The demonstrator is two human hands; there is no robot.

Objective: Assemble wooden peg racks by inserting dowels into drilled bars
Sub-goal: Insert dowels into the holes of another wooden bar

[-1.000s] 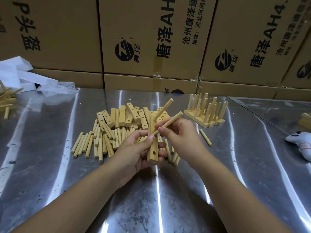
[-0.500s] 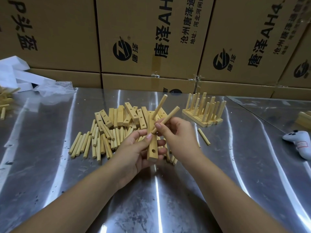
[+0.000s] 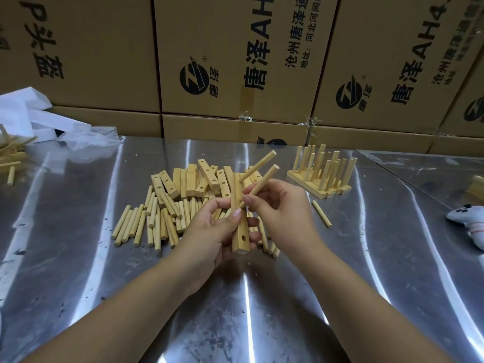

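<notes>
My left hand grips a drilled wooden bar held upright over the steel table. One dowel stands out of the bar's upper hole, slanting up to the right. An open hole shows near the bar's lower end. My right hand pinches a second dowel, its lower tip against the bar's middle, where my left thumb covers the spot. Behind the hands lies a heap of loose dowels and drilled bars.
Finished peg racks stand at the back right, with one stray dowel near them. A white toy controller lies at the right edge. Cardboard boxes wall the table's back. White foam and plastic wrap sit back left.
My right hand has brought the second dowel's tip down and in to the bar's middle. Both hands and the bar have shifted slightly.
</notes>
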